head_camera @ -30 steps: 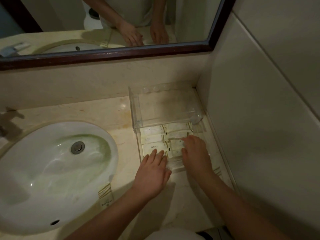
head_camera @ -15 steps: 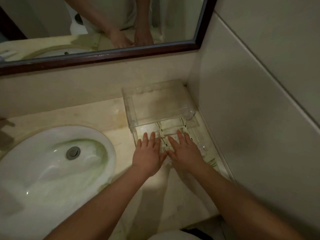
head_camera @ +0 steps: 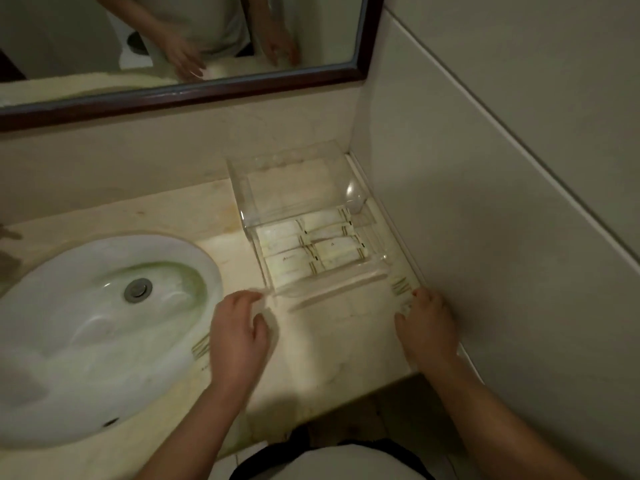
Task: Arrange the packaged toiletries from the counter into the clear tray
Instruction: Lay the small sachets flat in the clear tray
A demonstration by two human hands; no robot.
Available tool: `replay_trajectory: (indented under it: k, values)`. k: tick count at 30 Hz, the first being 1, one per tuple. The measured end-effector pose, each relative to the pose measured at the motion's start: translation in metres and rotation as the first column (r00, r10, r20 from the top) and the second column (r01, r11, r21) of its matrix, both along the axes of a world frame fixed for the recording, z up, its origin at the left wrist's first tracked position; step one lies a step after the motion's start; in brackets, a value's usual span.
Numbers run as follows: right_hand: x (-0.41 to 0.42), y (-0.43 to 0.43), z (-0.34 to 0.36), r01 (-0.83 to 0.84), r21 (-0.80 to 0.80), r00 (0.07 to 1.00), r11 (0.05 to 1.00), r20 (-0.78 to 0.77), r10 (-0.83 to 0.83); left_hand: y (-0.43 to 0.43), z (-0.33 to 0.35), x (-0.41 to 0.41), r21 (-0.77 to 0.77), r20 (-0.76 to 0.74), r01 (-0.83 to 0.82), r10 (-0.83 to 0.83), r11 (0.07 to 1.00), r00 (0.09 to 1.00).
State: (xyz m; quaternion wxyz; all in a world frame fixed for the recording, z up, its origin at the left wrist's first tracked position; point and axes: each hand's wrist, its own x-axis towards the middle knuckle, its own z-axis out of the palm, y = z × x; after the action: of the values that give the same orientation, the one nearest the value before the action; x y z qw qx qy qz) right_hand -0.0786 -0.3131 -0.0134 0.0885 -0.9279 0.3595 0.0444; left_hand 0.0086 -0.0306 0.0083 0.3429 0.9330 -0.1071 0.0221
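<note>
The clear tray (head_camera: pixel 379 270) stands on the counter in the corner by the right wall, under a clear raised shelf (head_camera: pixel 239 188). Several white toiletry packets (head_camera: pixel 334 252) lie in two rows inside the tray. One striped packet (head_camera: pixel 400 285) lies on the counter between the tray and the wall; my right hand (head_camera: pixel 427 329) has thumb and fingers closed on its near end. My left hand (head_camera: pixel 239 336) hovers, blurred, just before the tray's front left corner, fingers apart and holding nothing. Another striped packet (head_camera: pixel 201 348) rests at the sink's rim, partly hidden by that hand.
A white oval sink (head_camera: pixel 86 334) with a metal drain (head_camera: pixel 138 289) fills the left of the beige counter (head_camera: pixel 332 341). A dark-framed mirror (head_camera: pixel 207 95) hangs above the backsplash. The tiled wall (head_camera: pixel 502 220) closes off the right side.
Both hands have drawn back out of the tray toward me. The left went to the tray's front left corner, the right to the packet by the wall. The tray's packets now lie uncovered.
</note>
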Motion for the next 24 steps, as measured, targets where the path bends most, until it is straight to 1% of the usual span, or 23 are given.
replay_trajectory:
  k: [1, 2, 3, 4, 5, 6, 7, 8, 9, 11, 12, 14, 15, 18, 21, 22, 24]
  values:
    - [-0.005, 0.000, -0.002, 0.010, 0.020, 1.000, 1.000, -0.016, -0.009, 0.012, -0.003, -0.014, 0.047, -0.007, -0.125, 0.126, 0.991, 0.992]
    - [-0.007, 0.001, -0.003, 0.026, 0.073, 1.000, 0.997, -0.010, -0.026, 0.023, -0.006, -0.028, 0.113, -0.045, -0.248, 0.254, 0.962, 0.966]
    - [-0.009, 0.002, -0.003, 0.046, 0.153, 0.999, 0.987, 0.010, -0.048, 0.031, -0.010, -0.041, 0.182, -0.107, -0.345, 0.367, 0.921, 0.924]
    - [-0.009, 0.004, -0.002, 0.065, 0.235, 0.997, 0.970, 0.024, -0.073, 0.037, -0.012, -0.054, 0.239, -0.181, -0.409, 0.454, 0.881, 0.873]
    - [-0.008, 0.005, -0.001, 0.077, 0.298, 0.995, 0.951, 0.032, -0.090, 0.039, -0.015, -0.063, 0.295, -0.244, -0.435, 0.507, 0.851, 0.827]
    - [-0.008, 0.008, 0.001, 0.071, 0.339, 0.996, 0.938, 0.034, -0.087, 0.040, -0.016, -0.072, 0.358, -0.290, -0.428, 0.534, 0.830, 0.794]
    - [-0.009, 0.012, 0.002, 0.048, 0.369, 0.997, 0.928, 0.036, -0.066, 0.039, -0.017, -0.080, 0.411, -0.311, -0.401, 0.540, 0.818, 0.783]
    - [-0.011, 0.015, 0.004, 0.017, 0.401, 0.998, 0.916, 0.043, -0.038, 0.037, -0.017, -0.086, 0.431, -0.319, -0.381, 0.533, 0.818, 0.784]
    - [-0.012, 0.019, 0.006, -0.015, 0.444, 0.998, 0.896, 0.058, -0.012, 0.035, -0.016, -0.091, 0.411, -0.322, -0.389, 0.530, 0.825, 0.785]
    - [-0.013, 0.029, 0.013, -0.061, 0.552, 0.996, 0.832, 0.090, 0.014, 0.032, -0.013, -0.095, 0.295, -0.378, -0.457, 0.542, 0.839, 0.750]
    - [-0.015, 0.035, 0.017, -0.075, 0.623, 0.994, 0.779, 0.112, 0.006, 0.031, -0.010, -0.097, 0.252, -0.418, -0.487, 0.548, 0.836, 0.725]
    - [-0.016, 0.045, 0.022, -0.095, 0.761, 0.988, 0.642, 0.153, -0.036, 0.033, -0.004, -0.100, 0.193, -0.494, -0.468, 0.498, 0.862, 0.713]
    - [-0.017, 0.050, 0.026, -0.109, 0.805, 0.985, 0.583, 0.167, -0.046, 0.034, -0.002, -0.102, 0.155, -0.514, -0.447, 0.458, 0.881, 0.725]
    - [-0.018, 0.059, 0.033, -0.131, 0.872, 0.984, 0.472, 0.172, -0.043, 0.039, 0.009, -0.111, -0.016, -0.542, -0.417, 0.343, 0.909, 0.767]
    - [-0.019, 0.068, 0.044, -0.110, 0.952, 0.982, 0.286, 0.149, -0.117, 0.037, 0.037, -0.115, -0.285, -0.627, -0.386, 0.135, 0.877, 0.767]
    - [-0.020, 0.070, 0.049, -0.120, 0.962, 0.981, 0.246, 0.154, -0.122, 0.036, 0.047, -0.115, -0.332, -0.639, -0.360, 0.073, 0.872, 0.765]
    - [-0.020, 0.077, 0.061, -0.170, 0.965, 0.976, 0.200, 0.194, -0.104, 0.035, 0.065, -0.111, -0.410, -0.662, -0.332, -0.027, 0.850, 0.749]
